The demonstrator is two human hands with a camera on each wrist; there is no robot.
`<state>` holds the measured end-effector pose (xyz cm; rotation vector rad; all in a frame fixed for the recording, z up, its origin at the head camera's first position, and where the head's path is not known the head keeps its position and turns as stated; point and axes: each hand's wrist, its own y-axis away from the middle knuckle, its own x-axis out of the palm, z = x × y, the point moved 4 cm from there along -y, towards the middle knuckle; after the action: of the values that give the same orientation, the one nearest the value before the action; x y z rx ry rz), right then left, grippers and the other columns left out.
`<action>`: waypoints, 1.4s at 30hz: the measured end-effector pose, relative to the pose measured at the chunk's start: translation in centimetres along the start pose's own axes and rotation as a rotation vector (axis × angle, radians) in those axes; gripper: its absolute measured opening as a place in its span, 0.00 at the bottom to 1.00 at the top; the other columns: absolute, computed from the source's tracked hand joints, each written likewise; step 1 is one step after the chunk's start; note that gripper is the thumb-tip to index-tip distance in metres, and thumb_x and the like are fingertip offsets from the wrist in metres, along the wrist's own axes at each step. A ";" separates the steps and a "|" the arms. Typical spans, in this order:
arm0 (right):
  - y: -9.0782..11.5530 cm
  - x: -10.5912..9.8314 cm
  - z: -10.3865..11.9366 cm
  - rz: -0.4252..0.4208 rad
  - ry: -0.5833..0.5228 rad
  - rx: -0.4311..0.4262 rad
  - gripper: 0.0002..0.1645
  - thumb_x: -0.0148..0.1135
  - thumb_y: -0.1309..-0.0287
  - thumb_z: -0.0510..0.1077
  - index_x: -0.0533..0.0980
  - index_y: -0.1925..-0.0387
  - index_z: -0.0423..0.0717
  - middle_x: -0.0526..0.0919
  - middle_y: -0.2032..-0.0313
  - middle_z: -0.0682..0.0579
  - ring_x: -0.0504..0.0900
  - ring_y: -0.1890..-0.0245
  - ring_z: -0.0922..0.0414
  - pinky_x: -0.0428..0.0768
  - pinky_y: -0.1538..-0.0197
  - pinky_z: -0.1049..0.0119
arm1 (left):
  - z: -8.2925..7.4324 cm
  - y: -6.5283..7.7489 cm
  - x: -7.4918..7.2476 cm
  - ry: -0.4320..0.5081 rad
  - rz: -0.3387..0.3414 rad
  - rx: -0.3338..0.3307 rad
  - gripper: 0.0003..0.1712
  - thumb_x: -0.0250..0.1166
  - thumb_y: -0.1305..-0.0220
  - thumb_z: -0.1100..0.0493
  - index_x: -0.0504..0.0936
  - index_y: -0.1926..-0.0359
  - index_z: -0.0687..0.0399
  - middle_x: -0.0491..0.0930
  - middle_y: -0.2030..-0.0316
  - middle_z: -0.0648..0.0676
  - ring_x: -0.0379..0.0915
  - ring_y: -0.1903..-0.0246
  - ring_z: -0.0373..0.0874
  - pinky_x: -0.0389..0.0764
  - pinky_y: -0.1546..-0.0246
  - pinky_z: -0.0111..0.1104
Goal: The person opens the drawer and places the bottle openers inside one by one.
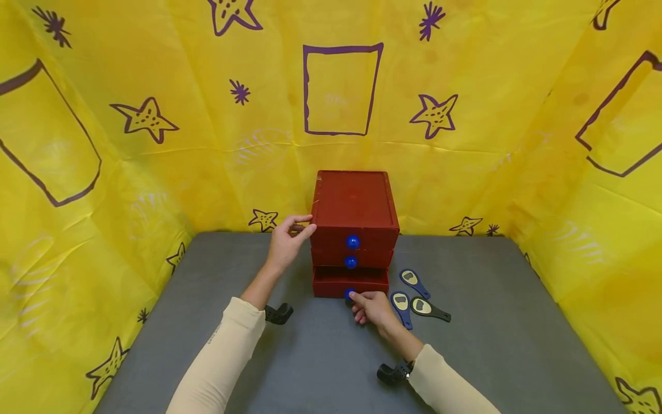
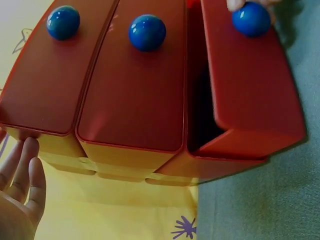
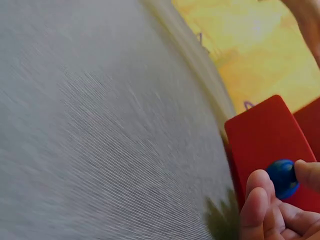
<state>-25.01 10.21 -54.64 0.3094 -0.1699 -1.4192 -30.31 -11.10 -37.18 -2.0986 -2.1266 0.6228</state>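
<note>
A red cabinet of three drawers (image 1: 354,198) stands at the back of the grey table, each drawer with a round blue knob. Its bottom drawer (image 1: 331,287) is pulled partly out, and a dark gap shows behind its front in the left wrist view. My right hand (image 1: 376,310) pinches the bottom knob (image 3: 283,178) between thumb and fingers. At the cabinet's upper left edge, my left hand (image 1: 286,241) touches the side with its fingers extended. The middle knob (image 2: 147,33) and top knob (image 2: 63,23) are untouched. What lies inside the bottom drawer is hidden.
Right of the cabinet lie three paddle-shaped items resembling bottle openers: a blue one (image 1: 415,283), another blue one (image 1: 401,309) and a black one (image 1: 431,309). Yellow cloth walls (image 1: 269,149) with purple drawings enclose the grey table (image 1: 320,368) at the back and both sides.
</note>
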 end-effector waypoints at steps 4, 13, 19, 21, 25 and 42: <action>1.6 0.0 -0.4 0.019 0.034 -0.006 0.26 0.62 0.36 0.51 0.79 0.66 0.27 0.78 0.82 0.53 0.76 0.87 0.63 0.75 0.81 0.73 | 0.0 -0.1 0.1 -0.011 0.029 0.015 0.19 0.67 0.38 0.62 0.80 0.48 0.67 0.79 0.48 0.67 0.76 0.55 0.62 0.78 0.57 0.32; 5.0 0.2 -0.8 0.069 0.107 -0.023 0.25 0.61 0.36 0.52 0.80 0.66 0.28 0.78 0.81 0.53 0.77 0.86 0.62 0.75 0.81 0.71 | -0.6 0.0 0.0 -0.100 0.025 0.071 0.19 0.68 0.39 0.63 0.81 0.47 0.66 0.79 0.50 0.67 0.77 0.55 0.61 0.80 0.52 0.49; 6.6 0.4 -1.5 0.103 0.116 -0.010 0.25 0.62 0.37 0.52 0.80 0.67 0.29 0.78 0.82 0.54 0.77 0.87 0.63 0.74 0.81 0.73 | -0.9 0.0 0.2 -0.112 0.022 0.139 0.19 0.67 0.40 0.65 0.81 0.48 0.70 0.77 0.44 0.68 0.74 0.47 0.63 0.77 0.50 0.57; 7.1 0.5 -1.7 0.118 0.116 -0.005 0.25 0.63 0.38 0.52 0.81 0.67 0.29 0.78 0.82 0.54 0.77 0.87 0.64 0.74 0.81 0.73 | -0.9 0.1 0.2 -0.115 0.017 0.159 0.19 0.67 0.40 0.66 0.81 0.48 0.70 0.77 0.44 0.68 0.74 0.46 0.63 0.77 0.51 0.56; 7.7 0.7 -2.1 0.128 0.104 0.004 0.24 0.64 0.38 0.52 0.81 0.67 0.30 0.78 0.83 0.55 0.77 0.88 0.64 0.74 0.82 0.73 | -0.8 0.1 0.3 -0.138 0.005 0.185 0.18 0.68 0.40 0.66 0.82 0.49 0.69 0.79 0.44 0.67 0.75 0.48 0.61 0.79 0.53 0.45; 8.1 -0.2 -2.2 0.269 0.226 0.017 0.24 0.62 0.36 0.52 0.82 0.70 0.32 0.80 0.82 0.53 0.77 0.86 0.63 0.75 0.82 0.72 | -0.3 0.2 0.3 -0.095 -0.012 0.213 0.18 0.67 0.40 0.67 0.82 0.49 0.70 0.79 0.45 0.67 0.78 0.54 0.59 0.79 0.54 0.52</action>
<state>-16.71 11.66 -54.22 0.4415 -0.0358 -1.1089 -30.04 -10.71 -37.05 -1.9780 -2.0156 0.9202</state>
